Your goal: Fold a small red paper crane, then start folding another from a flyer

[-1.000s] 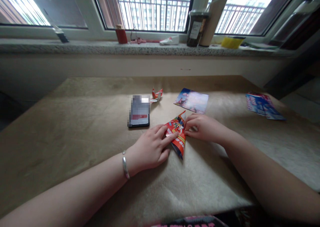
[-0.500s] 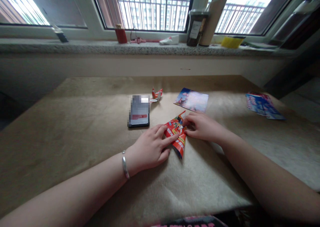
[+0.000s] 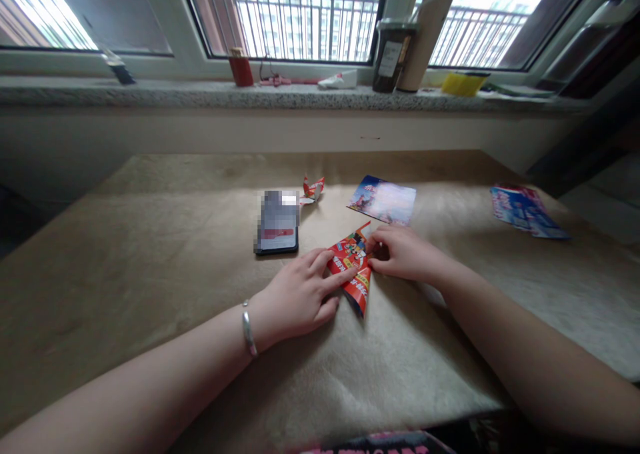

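Observation:
A red printed paper (image 3: 357,284), folded into a triangular shape with a dark blue underside at its near tip, lies on the table in front of me. My left hand (image 3: 303,294), with a silver bracelet at the wrist, rests on its left part. The fingers there are spread, the index finger pressing the paper's middle. At the right edge my right hand (image 3: 397,251) has thumb and index finger curled together, pinching the folded paper. The fingertips partly cover that edge. Just beyond it lies a flat blue and pink printed sheet (image 3: 384,199).
A phone (image 3: 279,231) lies left of the paper, with a small red and white folded paper piece (image 3: 313,189) behind it. Several blue printed sheets (image 3: 527,211) lie at the right. Jars, a yellow object (image 3: 464,84) and other items stand on the windowsill (image 3: 190,95).
Almost nothing differs. Both hands stay on the red paper in the same positions, and the view has shifted very slightly.

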Motion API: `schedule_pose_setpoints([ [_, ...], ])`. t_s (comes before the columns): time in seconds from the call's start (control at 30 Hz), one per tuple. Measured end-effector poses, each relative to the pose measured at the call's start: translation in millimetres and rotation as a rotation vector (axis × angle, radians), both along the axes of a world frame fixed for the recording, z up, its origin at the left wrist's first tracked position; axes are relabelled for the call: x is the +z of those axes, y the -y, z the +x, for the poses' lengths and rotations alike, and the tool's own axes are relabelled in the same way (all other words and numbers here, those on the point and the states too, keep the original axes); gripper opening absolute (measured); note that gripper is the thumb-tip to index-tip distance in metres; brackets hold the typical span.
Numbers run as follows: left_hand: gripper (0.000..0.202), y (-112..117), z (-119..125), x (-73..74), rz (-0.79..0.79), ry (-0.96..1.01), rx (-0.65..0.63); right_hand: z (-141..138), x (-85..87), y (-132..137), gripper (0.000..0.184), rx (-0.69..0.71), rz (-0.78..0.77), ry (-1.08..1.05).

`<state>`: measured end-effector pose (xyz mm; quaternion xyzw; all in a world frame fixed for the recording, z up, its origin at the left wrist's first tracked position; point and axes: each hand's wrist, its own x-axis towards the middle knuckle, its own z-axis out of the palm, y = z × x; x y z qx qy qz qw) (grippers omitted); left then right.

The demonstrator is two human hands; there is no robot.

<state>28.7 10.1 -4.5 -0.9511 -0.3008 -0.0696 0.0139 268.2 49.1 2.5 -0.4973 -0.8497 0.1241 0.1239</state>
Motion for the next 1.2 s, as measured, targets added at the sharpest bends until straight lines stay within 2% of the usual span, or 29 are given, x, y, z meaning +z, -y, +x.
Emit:
schedule_pose_setpoints([
  [0.23, 0.053, 0.1, -0.1, -0.5, 0.004, 0.017, -0.008, 6.0, -9.6, -6.6, 0.006, -0.016, -0.098, -0.071],
  [0.4, 0.053, 0.0, -0.5, -1.3, -0.007, 0.01, -0.001, 6.4, -14.1, -8.1, 0.006, -0.059, -0.099, -0.092],
  [1.2, 0.051, -0.1, 0.5, -3.3, -0.012, 0.008, 0.005, 0.7, -13.5, -10.5, 0.006, -0.294, -0.099, -0.085],
])
